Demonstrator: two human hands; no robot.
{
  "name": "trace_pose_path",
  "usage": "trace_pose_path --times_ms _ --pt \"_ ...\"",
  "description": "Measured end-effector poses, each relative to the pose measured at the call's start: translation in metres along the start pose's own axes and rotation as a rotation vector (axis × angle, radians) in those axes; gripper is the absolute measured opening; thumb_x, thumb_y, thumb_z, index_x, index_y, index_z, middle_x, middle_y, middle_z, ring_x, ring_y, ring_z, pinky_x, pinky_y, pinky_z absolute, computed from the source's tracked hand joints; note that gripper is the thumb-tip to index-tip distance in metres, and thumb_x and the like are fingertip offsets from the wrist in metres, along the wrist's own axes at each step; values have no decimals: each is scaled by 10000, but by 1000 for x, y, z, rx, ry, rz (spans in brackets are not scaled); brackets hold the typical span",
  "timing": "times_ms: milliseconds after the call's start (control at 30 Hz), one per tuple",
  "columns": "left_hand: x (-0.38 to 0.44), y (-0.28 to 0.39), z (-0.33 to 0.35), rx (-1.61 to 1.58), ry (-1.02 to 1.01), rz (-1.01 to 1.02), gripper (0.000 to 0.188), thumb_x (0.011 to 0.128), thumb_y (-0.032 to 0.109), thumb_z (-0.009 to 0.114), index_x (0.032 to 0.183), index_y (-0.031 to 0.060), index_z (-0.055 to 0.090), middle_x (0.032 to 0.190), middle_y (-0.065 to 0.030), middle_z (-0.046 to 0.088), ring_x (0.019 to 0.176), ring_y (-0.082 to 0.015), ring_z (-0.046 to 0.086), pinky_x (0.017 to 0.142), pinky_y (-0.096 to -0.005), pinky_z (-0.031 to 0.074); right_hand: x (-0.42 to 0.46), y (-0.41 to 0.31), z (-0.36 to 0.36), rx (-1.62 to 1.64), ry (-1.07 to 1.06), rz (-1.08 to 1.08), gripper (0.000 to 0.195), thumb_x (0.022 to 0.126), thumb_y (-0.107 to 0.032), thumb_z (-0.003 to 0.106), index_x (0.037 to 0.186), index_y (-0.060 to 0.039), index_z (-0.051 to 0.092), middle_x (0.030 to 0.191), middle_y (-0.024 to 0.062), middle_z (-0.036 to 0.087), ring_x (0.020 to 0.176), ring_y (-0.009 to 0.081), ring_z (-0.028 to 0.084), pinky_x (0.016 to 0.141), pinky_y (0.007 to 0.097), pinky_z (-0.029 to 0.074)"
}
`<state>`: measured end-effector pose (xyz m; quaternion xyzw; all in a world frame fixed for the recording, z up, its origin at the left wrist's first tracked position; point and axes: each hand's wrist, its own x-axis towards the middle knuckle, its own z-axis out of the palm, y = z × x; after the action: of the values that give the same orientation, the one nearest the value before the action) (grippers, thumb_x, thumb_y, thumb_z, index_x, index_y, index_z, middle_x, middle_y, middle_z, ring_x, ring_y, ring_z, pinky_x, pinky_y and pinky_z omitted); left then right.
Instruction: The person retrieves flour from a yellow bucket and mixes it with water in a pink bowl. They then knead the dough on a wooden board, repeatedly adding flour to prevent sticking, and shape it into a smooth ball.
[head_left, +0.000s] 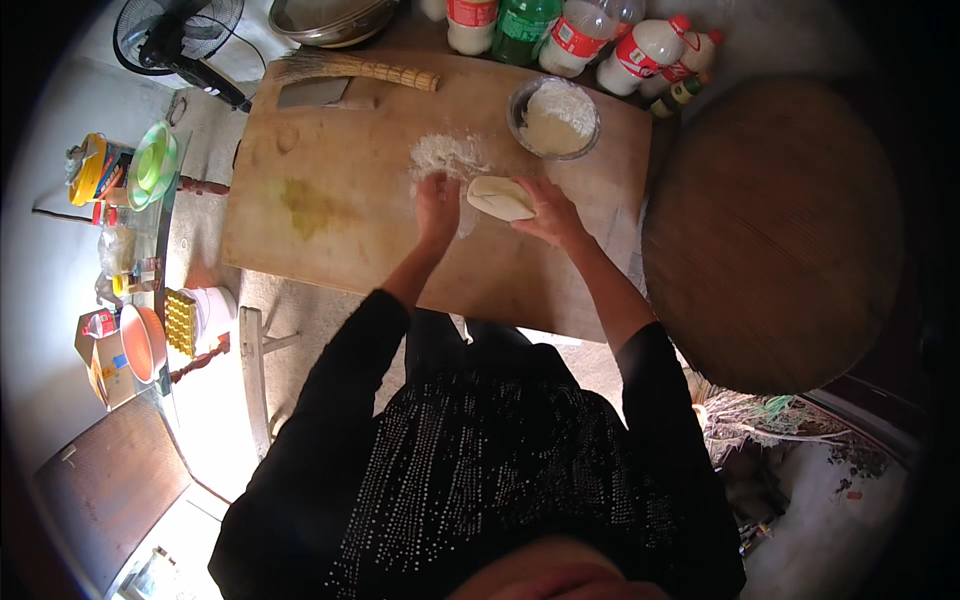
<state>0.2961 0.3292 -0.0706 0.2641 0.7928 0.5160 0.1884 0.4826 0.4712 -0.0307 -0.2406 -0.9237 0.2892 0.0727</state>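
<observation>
My right hand (551, 211) grips the right end of an oblong lump of pale dough (496, 196), which has a crease along its top. My left hand (437, 206) is just left of the dough, its curled fingertips at the near edge of a loose heap of white flour (444, 150). Whether those fingers pinch any flour is hidden. Both hands are over a wooden board (360, 247) dusted with flour near the dough. Beyond my right hand, a metal bowl (512, 120) holds flour.
A straw brush (375, 73) and a cleaver (311, 94) lie along the board's far edge. Several plastic bottles (574, 41) stand behind it. To the right is a large round wooden lid (772, 232). A fan (176, 45) stands at far left, above a cluttered glass side table (161, 225).
</observation>
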Motion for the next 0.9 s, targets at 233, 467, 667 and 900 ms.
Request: trace_pose_path --times_ms 233,467,667,900 --pt "-69 2 11 -504 -632 -639 436 950 301 677 1271 18 598 1114 -76 653 948 -157 640 749 -322 553 -52 -10 53 609 135 646 670 811 -485 761 1256 -8 606 1104 160 686 1030 219 652 899 338 497" --pt "-80 2 25 -355 -713 -378 477 909 373 715 1202 6 634 1010 -87 697 879 -179 675 650 -326 552 -38 16 46 148 366 202 336 980 -377 546 1087 -85 676 1138 165 671 1062 397 609 887 488 489" --pt "-72 -43 35 241 -540 30 435 869 379 735 974 -36 653 754 -128 693 708 -178 698 580 -336 536 6 -34 74 -83 431 50 175 885 -235 631 925 -85 712 1010 118 656 999 336 594 840 452 498" --pt "-34 14 33 -23 -535 -245 489 869 409 717 1052 -36 628 721 -143 692 640 -243 701 579 -386 547 55 -1 71 -192 264 86 252 863 -292 635 754 -75 700 852 115 657 839 334 631 725 455 510"
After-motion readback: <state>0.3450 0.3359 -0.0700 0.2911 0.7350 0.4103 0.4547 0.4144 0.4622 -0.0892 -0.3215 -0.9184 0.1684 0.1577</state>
